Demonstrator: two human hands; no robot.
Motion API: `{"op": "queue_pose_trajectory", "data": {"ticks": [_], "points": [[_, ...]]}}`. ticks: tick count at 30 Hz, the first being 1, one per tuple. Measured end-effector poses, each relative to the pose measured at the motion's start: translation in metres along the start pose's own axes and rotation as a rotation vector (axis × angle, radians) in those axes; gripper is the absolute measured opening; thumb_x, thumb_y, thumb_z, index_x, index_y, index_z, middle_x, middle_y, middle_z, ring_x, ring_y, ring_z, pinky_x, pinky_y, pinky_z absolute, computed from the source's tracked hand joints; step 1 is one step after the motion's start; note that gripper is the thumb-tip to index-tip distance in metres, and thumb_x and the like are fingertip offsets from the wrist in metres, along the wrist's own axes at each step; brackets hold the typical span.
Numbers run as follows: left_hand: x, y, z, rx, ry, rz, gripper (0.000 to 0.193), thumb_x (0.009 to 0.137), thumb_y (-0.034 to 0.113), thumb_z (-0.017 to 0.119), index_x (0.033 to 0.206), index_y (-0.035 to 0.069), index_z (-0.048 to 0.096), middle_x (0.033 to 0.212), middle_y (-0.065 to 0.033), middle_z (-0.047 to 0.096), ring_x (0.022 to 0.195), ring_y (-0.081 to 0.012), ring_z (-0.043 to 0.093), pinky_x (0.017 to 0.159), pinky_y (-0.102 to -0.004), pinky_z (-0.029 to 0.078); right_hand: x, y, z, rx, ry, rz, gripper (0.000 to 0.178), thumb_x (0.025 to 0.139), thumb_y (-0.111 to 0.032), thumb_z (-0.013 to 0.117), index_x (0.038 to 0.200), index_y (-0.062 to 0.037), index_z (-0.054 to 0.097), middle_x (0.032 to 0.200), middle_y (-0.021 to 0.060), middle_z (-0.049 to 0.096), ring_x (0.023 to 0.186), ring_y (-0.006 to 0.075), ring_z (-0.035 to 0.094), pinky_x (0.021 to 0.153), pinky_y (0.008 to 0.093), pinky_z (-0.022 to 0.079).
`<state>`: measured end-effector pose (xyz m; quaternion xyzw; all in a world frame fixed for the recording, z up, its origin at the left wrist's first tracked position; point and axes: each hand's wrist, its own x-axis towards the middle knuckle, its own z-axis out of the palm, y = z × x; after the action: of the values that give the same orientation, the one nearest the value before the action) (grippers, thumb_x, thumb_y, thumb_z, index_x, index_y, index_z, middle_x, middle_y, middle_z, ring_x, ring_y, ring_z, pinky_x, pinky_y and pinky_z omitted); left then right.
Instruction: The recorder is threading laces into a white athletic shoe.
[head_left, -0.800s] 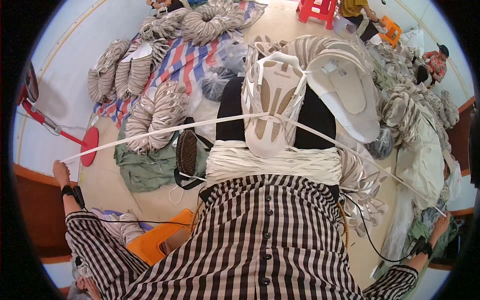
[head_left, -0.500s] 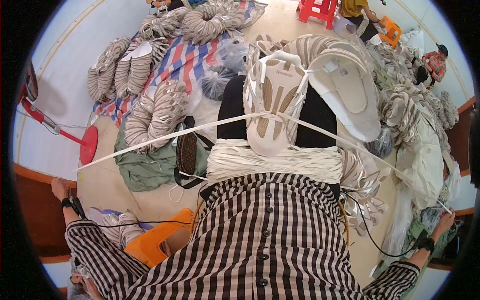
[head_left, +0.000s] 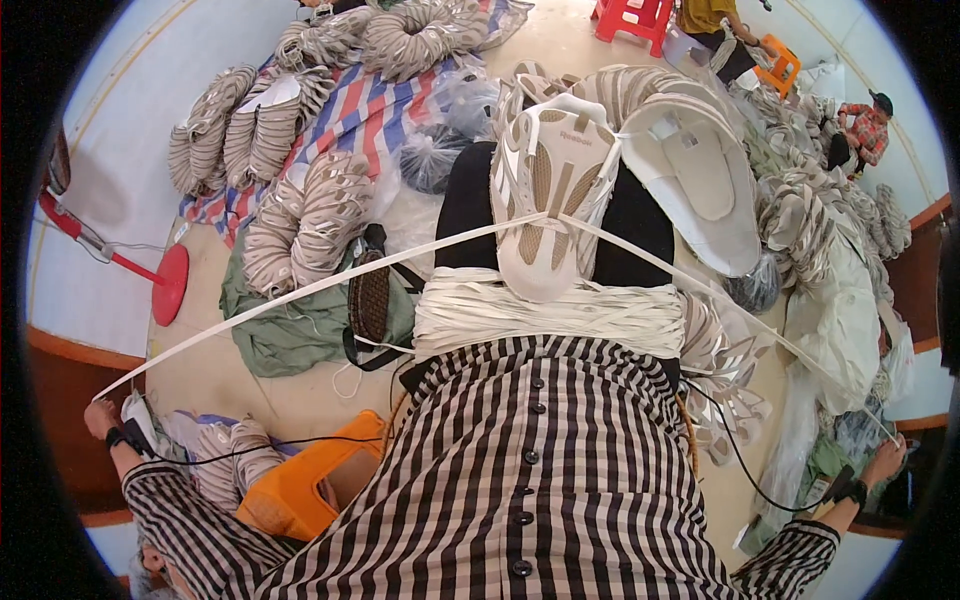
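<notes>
A beige and white shoe upper (head_left: 556, 190) lies toe toward me across my black-clad thighs. A flat cream shoelace (head_left: 330, 294) passes through it near the toe and stretches out to both sides in a wide V. Far out at the left edge, my left hand (head_left: 100, 418) is closed on one end of the lace. At the right edge my right hand (head_left: 885, 458) is closed by the other end, its fingers small in view. A bundle of cream laces (head_left: 548, 325) lies across my lap, under the shoe's toe.
More uppers (head_left: 690, 180) lean beyond my right knee. Coiled stacks of uppers (head_left: 310, 225) stand on the left, some on a striped sheet (head_left: 365, 120). An orange stool (head_left: 290, 495) is by my left side. Two people (head_left: 866, 130) sit at the far right. A cable runs to each wrist.
My left hand has moved down and outward, and the left run of lace now reaches it. The right hand has dropped slightly. The shoe has stayed nearly in place.
</notes>
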<state>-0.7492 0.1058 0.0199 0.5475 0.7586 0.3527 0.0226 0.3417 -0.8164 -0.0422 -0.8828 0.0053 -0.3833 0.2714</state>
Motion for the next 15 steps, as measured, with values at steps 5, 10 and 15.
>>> {"op": "queue_pose_trajectory", "data": {"ticks": [5, 10, 15], "points": [[-0.041, -0.066, -0.041, 0.464, 0.245, -0.32, 0.017, 0.08, 0.013, 0.06, 0.072, 0.0, 0.069, 0.068, -0.0051, 0.067, 0.06, -0.0171, 0.062, 0.053, -0.0313, 0.045, 0.02, -0.048, 0.035, -0.061, 0.025, -0.264, 0.044, 0.097, -0.039, 0.044, 0.112, -0.0006, 0.057, 0.075, 0.0034, 0.057, 0.06, 0.0124, 0.05, 0.055, 0.0272, 0.04], [-0.038, -0.057, -0.018, 0.874, 0.108, -0.291, 0.022, 0.079, 0.022, 0.06, 0.071, 0.004, 0.069, 0.064, -0.0128, 0.063, 0.061, -0.0237, 0.062, 0.055, -0.0378, 0.045, 0.021, -0.038, 0.034, 0.005, -0.017, -0.188, 0.051, 0.094, -0.045, 0.046, 0.115, 0.0007, 0.056, 0.073, 0.004, 0.056, 0.063, 0.0123, 0.051, 0.058, 0.0277, 0.042], [-0.068, -0.107, 0.054, 0.424, 0.241, 0.083, 0.008, 0.076, 0.012, 0.066, 0.077, 0.004, 0.065, 0.074, -0.0055, 0.065, 0.065, -0.0167, 0.06, 0.061, -0.0351, 0.051, 0.042, -0.072, 0.04, -0.093, 0.126, -0.447, 0.02, 0.091, -0.017, 0.057, 0.078, -0.0036, 0.062, 0.076, 0.0129, 0.065, 0.063, 0.025, 0.058, 0.055, 0.0364, 0.047]]}}
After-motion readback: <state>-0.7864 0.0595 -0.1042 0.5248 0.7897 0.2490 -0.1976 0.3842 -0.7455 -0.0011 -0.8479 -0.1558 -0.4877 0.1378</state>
